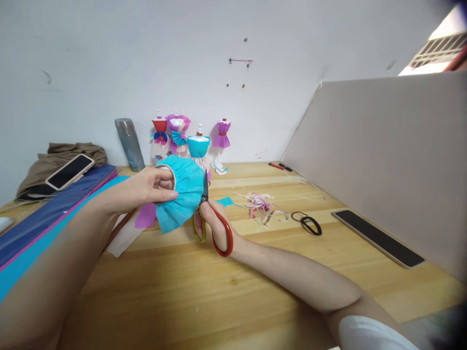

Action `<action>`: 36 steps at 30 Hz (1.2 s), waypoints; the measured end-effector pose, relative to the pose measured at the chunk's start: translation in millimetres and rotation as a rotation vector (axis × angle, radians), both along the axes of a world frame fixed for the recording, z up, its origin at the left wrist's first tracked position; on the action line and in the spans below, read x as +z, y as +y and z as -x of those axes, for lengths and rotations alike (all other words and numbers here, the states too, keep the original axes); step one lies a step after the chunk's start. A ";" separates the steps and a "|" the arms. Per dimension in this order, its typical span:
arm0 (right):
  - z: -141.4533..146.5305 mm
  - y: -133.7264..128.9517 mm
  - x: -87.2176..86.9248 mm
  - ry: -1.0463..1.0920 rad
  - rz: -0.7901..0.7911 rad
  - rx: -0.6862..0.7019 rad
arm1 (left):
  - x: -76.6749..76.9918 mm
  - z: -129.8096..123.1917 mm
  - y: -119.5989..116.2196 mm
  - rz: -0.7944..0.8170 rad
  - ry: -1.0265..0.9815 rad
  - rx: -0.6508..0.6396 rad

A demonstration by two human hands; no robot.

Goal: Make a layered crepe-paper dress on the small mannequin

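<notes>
Showing a bare left forearm nearest the camera, to the near left of a turquoise ruffled piece. Holding that piece above the wooden counter with left hand pinched on its rim, with thumb outside and fingers curled within the round opening. Gripping scissors in a closed right hand, pointing blades up at the ruffled piece's right edge; cannot tell whether touching. Facing four small dress forms behind the piece, with a bottle to its back left, tangled scraps to its right.
</notes>
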State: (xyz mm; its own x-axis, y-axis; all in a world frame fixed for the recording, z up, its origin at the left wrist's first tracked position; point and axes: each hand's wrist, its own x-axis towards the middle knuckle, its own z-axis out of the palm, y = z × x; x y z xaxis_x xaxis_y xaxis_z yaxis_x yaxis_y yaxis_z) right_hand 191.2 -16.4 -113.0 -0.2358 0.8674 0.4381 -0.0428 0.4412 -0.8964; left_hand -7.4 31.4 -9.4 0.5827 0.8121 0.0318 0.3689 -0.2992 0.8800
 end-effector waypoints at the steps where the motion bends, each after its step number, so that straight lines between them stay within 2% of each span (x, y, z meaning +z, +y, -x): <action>1: -0.1 0.0 -0.2 -0.001 0.000 0.006 | 0.1 0.0 -0.1 -0.002 0.003 0.000; 23: 4.3 -2.5 -2.7 0.066 0.175 0.007 | 0.9 3.2 2.7 -0.110 0.067 -0.024; 36: 3.4 1.2 -9.4 0.096 0.134 0.108 | 7.6 4.5 1.1 -0.308 0.208 -0.026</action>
State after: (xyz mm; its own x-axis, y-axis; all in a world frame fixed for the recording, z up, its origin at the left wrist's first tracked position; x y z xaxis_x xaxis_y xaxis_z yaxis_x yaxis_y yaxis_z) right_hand 187.8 -15.2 -122.4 -0.2930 0.8917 0.3449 -0.1713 0.3059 -0.9365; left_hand -11.9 32.5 -1.8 0.6225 0.7678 0.1516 0.5192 -0.5501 0.6541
